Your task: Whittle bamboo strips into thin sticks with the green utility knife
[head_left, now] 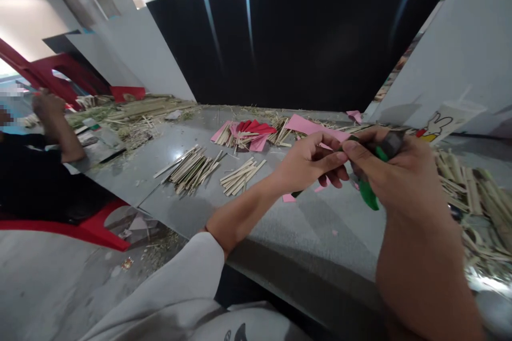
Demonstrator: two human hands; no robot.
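Over the grey table, my left hand point(310, 162) pinches a thin dark green strip point(296, 193); its fingers hide most of the length. My right hand point(400, 170) meets it, thumb and index finger closed at the strip's other end. Curled in the right palm is a green-handled tool point(368, 195) with a dark grey part; fingers cover its working end, so its exact kind is unclear. Pink paper point(314, 127) lies behind my hands. Left of them are a larger pile of thin bamboo sticks point(192, 173) and a smaller pile of sticks point(242, 177).
Sticks with red and pink paper point(256, 132) lie toward the back. A cup with a straw point(452, 120) stands at the right, near split bamboo pieces point(476, 192). A black board point(288, 37) rises behind. At left, another person point(36, 165) sits on a red chair point(96, 229).
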